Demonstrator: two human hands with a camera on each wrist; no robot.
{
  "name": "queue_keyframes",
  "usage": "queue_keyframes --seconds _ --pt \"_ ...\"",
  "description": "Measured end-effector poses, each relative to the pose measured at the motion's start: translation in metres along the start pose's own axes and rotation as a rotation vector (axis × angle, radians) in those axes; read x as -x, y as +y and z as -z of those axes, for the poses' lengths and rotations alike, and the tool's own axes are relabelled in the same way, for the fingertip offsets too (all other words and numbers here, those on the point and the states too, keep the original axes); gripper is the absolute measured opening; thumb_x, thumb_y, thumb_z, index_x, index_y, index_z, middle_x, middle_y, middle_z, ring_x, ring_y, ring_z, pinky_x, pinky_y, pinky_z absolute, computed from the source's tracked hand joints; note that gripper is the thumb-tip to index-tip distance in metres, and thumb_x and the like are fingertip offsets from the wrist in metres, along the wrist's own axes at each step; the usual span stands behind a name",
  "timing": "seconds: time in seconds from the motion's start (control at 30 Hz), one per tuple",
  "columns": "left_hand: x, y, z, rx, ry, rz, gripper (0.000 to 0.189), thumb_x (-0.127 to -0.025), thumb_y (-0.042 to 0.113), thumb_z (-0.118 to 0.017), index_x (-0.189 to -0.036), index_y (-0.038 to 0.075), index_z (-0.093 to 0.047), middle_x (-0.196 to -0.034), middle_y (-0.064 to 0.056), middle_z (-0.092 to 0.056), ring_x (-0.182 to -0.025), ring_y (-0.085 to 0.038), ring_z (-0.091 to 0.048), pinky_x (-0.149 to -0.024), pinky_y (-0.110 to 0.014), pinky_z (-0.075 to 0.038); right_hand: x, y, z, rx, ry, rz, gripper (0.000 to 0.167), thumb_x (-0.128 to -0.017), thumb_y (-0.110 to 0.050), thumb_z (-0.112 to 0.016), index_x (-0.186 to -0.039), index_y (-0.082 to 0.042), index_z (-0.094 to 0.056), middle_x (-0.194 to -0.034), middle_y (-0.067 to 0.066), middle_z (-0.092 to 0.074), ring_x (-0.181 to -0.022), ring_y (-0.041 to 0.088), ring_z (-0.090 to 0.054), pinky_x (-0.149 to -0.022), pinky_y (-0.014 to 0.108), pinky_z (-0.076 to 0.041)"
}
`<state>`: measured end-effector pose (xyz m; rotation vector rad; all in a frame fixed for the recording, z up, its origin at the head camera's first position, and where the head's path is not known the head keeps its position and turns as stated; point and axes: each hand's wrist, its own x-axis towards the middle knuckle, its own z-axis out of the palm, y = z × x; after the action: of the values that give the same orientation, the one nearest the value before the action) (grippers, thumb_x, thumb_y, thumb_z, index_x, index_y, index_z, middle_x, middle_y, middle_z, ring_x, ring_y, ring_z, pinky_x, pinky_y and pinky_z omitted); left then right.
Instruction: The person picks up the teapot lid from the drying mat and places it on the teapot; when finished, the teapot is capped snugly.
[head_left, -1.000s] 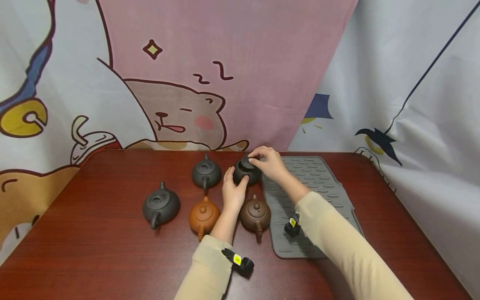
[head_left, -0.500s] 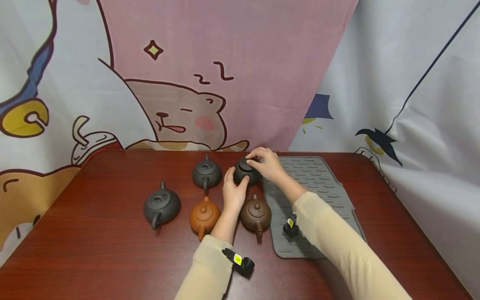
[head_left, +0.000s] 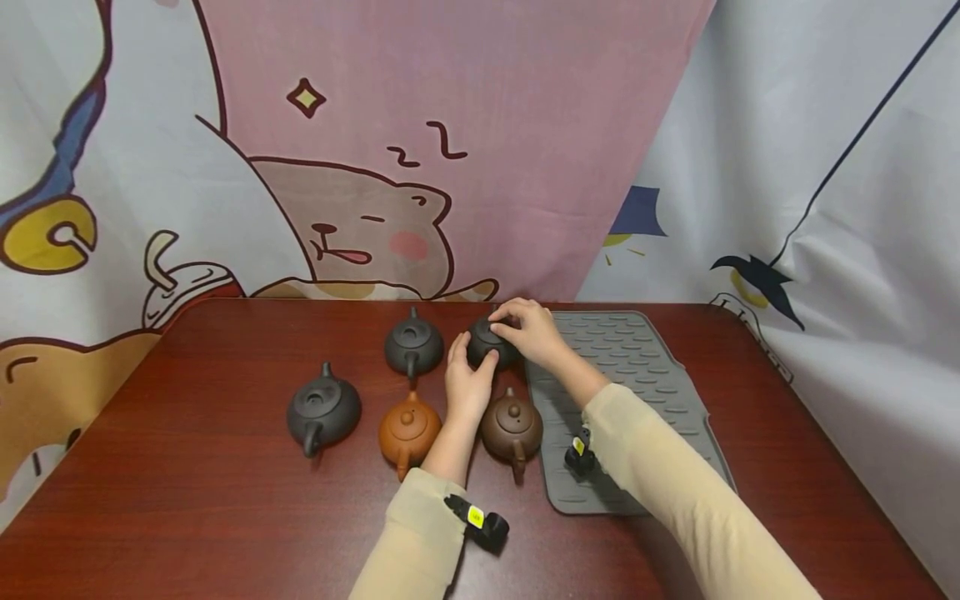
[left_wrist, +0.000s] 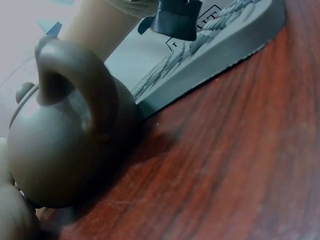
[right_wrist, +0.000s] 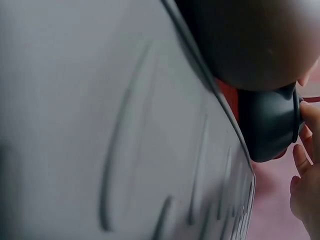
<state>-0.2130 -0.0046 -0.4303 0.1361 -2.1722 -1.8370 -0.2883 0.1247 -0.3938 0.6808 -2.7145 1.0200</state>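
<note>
At the back of the table sits a black teapot (head_left: pixel 504 357), held at its near left side by my left hand (head_left: pixel 468 385), thumb and fingers spread around the body. My right hand (head_left: pixel 531 335) pinches the knob of the black lid (head_left: pixel 483 337), which sits in the pot's mouth. In the right wrist view, the fingers of my right hand (right_wrist: pixel 309 185) are at the lid of the black teapot (right_wrist: pixel 270 125). A brown teapot (head_left: pixel 512 427) stands just right of my left wrist; its handle and body fill the left of the left wrist view (left_wrist: pixel 65 150).
An orange-brown teapot (head_left: pixel 409 433) stands left of my left forearm. Two lidless-looking black teapots, one at the back (head_left: pixel 414 348) and one further left (head_left: pixel 324 412), stand beyond it. A grey ribbed mat (head_left: pixel 622 358) lies under my right forearm. A printed curtain (head_left: pixel 525 167) hangs behind the table.
The lid, earlier tilted above the black teapot with its mouth showing, has come down flat onto the opening. My right hand has lowered slightly with it; my left hand stays put.
</note>
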Motion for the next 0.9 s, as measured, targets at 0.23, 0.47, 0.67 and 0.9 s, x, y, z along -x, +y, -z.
queue_keyframes --seconds 0.23,0.47,0.67,0.9 --pt "-0.001 0.0 -0.001 -0.007 0.003 -0.004 0.056 -0.09 0.014 -0.065 -0.139 -0.005 -0.044 -0.146 -0.022 -0.036 -0.133 -0.033 -0.035 -0.107 -0.044 -0.029 -0.001 0.001 0.0 0.01 0.011 0.018 0.018 -0.089 -0.022 -0.07 -0.104 -0.013 -0.073 -0.112 0.002 -0.064 -0.088 0.02 -0.05 -0.086 0.045 -0.032" --pt "0.002 -0.002 -0.001 -0.01 -0.01 0.007 0.057 -0.092 0.015 -0.064 -0.14 -0.005 -0.042 -0.147 -0.023 -0.033 -0.134 -0.033 -0.033 -0.107 -0.046 -0.029 0.004 0.002 0.005 0.022 0.018 0.018 0.017 -0.089 -0.024 -0.071 -0.103 -0.015 -0.073 -0.111 -0.001 -0.064 -0.093 0.019 -0.051 -0.086 0.044 -0.031" --pt "0.005 0.002 0.0 0.013 -0.008 0.019 0.056 -0.093 0.015 -0.062 -0.141 -0.004 -0.041 -0.148 -0.022 -0.032 -0.135 -0.033 -0.032 -0.107 -0.047 -0.028 0.01 -0.003 0.014 -0.01 0.053 0.056 0.017 -0.087 -0.02 -0.072 -0.102 -0.012 -0.073 -0.108 0.001 -0.065 -0.093 0.027 -0.053 -0.084 0.044 -0.031" --pt "0.012 0.019 0.009 0.044 -0.002 0.008 0.055 -0.093 0.012 -0.062 -0.141 -0.004 -0.042 -0.147 -0.019 -0.035 -0.135 -0.029 -0.032 -0.105 -0.046 -0.032 0.014 -0.008 0.029 -0.043 0.088 0.076 0.016 -0.086 -0.019 -0.072 -0.101 -0.011 -0.073 -0.104 0.0 -0.065 -0.093 0.022 -0.051 -0.087 0.046 -0.031"
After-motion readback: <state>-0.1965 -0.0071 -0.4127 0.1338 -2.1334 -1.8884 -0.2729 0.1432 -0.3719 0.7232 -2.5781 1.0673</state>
